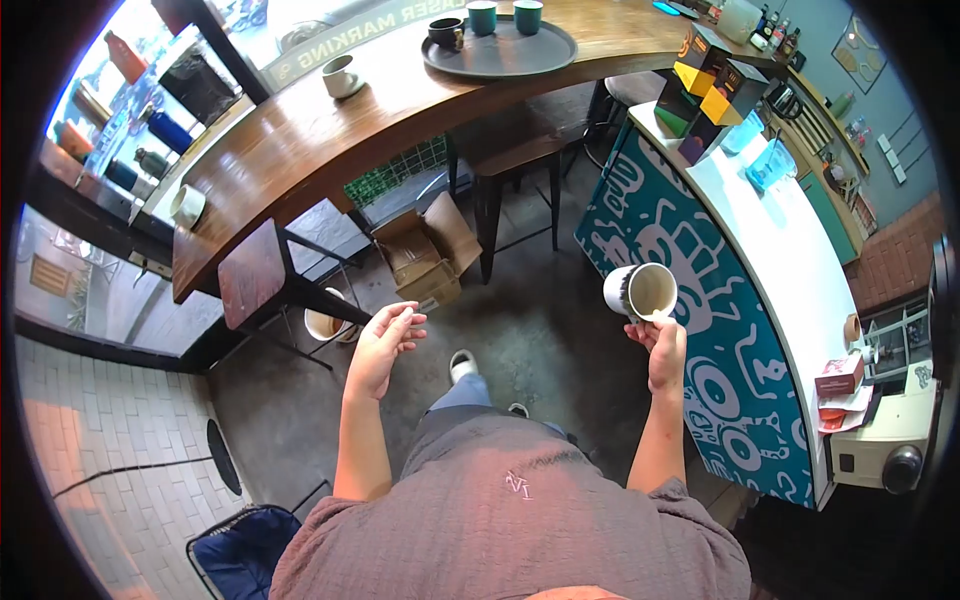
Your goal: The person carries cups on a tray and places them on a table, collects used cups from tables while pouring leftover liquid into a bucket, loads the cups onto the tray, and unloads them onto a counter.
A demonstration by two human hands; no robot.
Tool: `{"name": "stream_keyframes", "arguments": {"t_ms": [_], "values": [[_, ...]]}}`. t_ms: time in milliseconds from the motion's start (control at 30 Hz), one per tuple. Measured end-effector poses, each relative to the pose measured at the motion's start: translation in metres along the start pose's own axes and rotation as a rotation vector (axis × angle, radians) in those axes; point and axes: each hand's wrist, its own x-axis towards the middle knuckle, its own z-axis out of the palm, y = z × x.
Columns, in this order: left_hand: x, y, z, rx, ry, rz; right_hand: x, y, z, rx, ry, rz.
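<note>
The fingers (pixel 640 332) of my right hand (pixel 664 352) grasp a round white cup with a black mark on its side (pixel 616 290). The cup is held up in the air, in front of the teal counter front with white drawings (pixel 668 240). It is tipped, so I can look into its pale brown inside. I cannot tell if there is a drink in it.

My left hand (pixel 378 352) is up too, well apart from the cup. Its fingers are loose and half bent, with the thumb close to the first finger.

Past my hands, I see a long, curved, shiny brown wooden bar (pixel 290 140). On it sits a round dark gray tray (pixel 500 66) with one black cup (pixel 446 33) and two green cups (pixel 505 18). Near the tray, a white cup sits on a small saucer (pixel 341 78). One more white cup (pixel 187 206) is at the left end of the bar.

On the floor, an open brown cardboard box (pixel 412 262) is near a dark metal stool with a brown seat (pixel 510 138). A white bucket (pixel 325 322) is partly hidden by another stool (pixel 252 277). On the right, black and yellow boxes (pixel 722 88) and clear blue plastic cups (pixel 768 166) stand on the white counter top (pixel 790 235).
</note>
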Motion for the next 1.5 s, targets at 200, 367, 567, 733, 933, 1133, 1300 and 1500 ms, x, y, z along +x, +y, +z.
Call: {"name": "stream_keyframes", "arguments": {"t_ms": [200, 367, 567, 733, 933, 1133, 1300, 1500], "values": [[0.081, 0.048, 0.016, -0.006, 0.099, 0.277, 0.088, -0.034, 0.041, 0.016, -0.103, -0.04], [0.181, 0.105, 0.029, 0.013, 0.092, 0.5, 0.181, -0.079, 0.098, 0.045, -0.166, -0.065], [0.298, 0.166, 0.047, 0.233, 0.085, 0.667, 0.308, -0.123, 0.17, -0.039, -0.23, -0.106], [0.352, 0.18, 0.059, 0.506, 0.069, 0.715, 0.413, -0.138, 0.215, -0.207, -0.262, 0.051], [0.37, 0.175, 0.07, 0.592, 0.2, 0.653, 0.507, -0.127, 0.254, -0.264, -0.371, 0.105], [0.363, 0.17, 0.083, 0.565, 0.36, 0.59, 0.551, -0.115, 0.278, -0.308, -0.519, 0.129], [0.349, 0.146, 0.112, 0.631, 0.676, 0.609, 0.57, -0.113, 0.283, -0.366, -0.663, 0.125], [0.314, 0.115, 0.165, 0.459, 0.914, 0.514, 0.575, -0.097, 0.274, -0.38, -0.791, -0.009]]}}
